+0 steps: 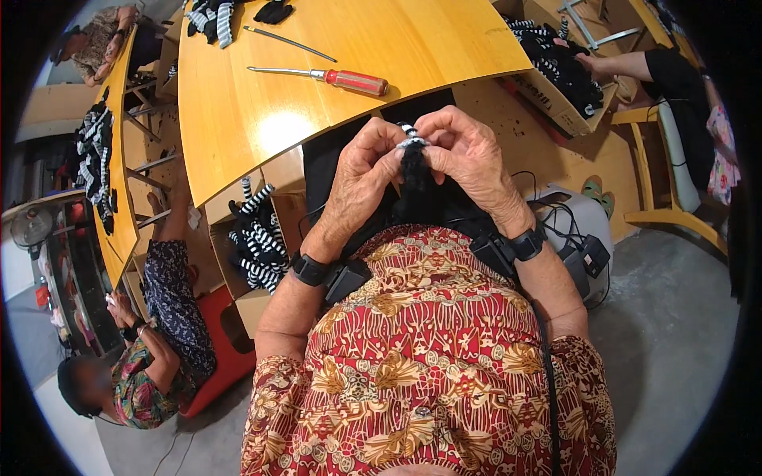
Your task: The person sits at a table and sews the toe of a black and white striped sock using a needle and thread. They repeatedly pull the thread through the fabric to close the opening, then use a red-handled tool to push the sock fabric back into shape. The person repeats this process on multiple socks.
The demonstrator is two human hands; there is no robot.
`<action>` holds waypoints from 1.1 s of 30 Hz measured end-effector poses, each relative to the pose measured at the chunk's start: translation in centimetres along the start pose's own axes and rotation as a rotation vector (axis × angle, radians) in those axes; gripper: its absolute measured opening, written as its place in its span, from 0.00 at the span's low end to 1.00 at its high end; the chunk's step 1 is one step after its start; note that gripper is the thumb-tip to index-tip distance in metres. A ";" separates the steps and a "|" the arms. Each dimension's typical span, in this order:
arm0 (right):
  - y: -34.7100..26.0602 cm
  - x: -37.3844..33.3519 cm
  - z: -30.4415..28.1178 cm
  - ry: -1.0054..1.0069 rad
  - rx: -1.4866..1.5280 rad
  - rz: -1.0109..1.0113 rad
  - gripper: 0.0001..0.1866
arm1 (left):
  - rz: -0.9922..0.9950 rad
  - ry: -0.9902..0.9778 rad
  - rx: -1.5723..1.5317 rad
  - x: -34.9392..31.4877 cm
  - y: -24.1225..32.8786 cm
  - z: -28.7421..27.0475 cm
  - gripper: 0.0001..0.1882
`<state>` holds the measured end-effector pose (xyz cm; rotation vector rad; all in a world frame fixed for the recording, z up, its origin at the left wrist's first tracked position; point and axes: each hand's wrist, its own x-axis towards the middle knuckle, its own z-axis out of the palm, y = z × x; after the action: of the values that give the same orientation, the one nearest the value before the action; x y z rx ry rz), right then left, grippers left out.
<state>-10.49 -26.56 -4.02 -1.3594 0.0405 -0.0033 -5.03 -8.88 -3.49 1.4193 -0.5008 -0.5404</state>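
Between my hands, just past the near table edge, is a small black fuzzy fabric piece with a black-and-white striped part (pixel 414 163). My left hand (pixel 371 159) pinches it from the left with thumb and fingertips. My right hand (pixel 464 151) grips the striped part from the other side, thumb and forefinger closed on it. The black fuzzy end hangs below my fingertips. On the yellow table (pixel 429 47) ahead lie a screwdriver (pixel 353 82) with a red handle and a thin dark metal rod (pixel 290 43). What exactly the fabric piece is, I cannot tell.
Striped and black pieces (pixel 213 20) lie at the table's far left. A box of striped pieces (pixel 260 238) stands left of me, another box (pixel 587 119) at the right, where a person's hand (pixel 591 65) reaches in. A person (pixel 151 349) sits left; cables (pixel 567 226) lie right.
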 end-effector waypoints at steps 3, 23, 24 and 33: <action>-0.3 -0.1 0.1 0.024 -0.084 -0.029 0.05 | 0.017 -0.026 0.037 -0.3 0.5 0.0 0.05; 0.5 -0.7 1.0 0.239 -0.509 -0.187 0.06 | -0.034 -0.040 -0.006 -0.4 -0.8 0.8 0.08; 0.0 -0.5 1.1 0.251 -0.524 -0.212 0.06 | -0.036 -0.013 -0.031 -0.2 -0.7 0.8 0.08; -0.2 -0.8 1.5 0.216 -0.482 -0.226 0.05 | -0.090 -0.019 0.071 -0.3 -0.7 0.1 0.17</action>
<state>-11.21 -25.13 -3.48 -1.8346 0.0728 -0.3498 -5.31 -8.81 -4.20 1.5115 -0.4773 -0.6142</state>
